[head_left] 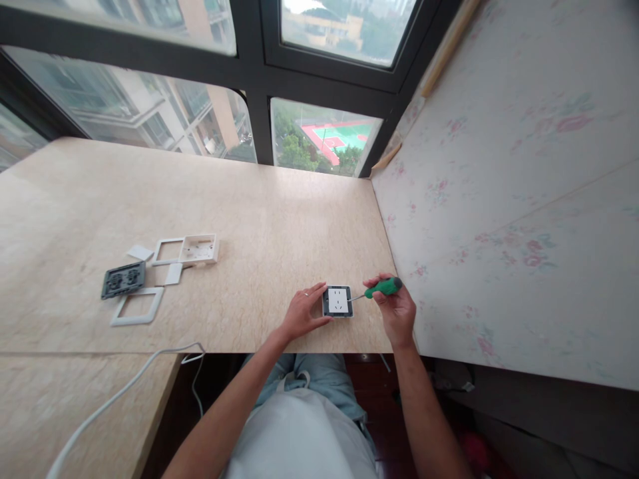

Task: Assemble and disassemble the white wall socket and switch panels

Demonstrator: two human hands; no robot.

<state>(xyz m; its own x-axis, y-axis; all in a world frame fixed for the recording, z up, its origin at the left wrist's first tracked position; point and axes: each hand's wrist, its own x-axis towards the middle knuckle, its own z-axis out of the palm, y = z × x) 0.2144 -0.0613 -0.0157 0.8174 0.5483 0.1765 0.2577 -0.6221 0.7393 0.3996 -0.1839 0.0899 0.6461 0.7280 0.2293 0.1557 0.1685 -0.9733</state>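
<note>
A small wall socket [338, 301] with a white face and dark frame lies on the beige tabletop [239, 199] near its front edge. My left hand [304, 311] grips the socket's left side, thumb and fingers pressed against it. My right hand [395, 307] is closed round a green-handled screwdriver [380, 289]. The screwdriver's metal tip points left and meets the socket's right edge.
At the left of the tabletop lie a dark socket module [123, 279], white frames [137, 307], a white back box [198, 249] and small white covers. A white cable [124, 389] runs over the front left. A floral wall [509, 199] stands close on the right; windows behind.
</note>
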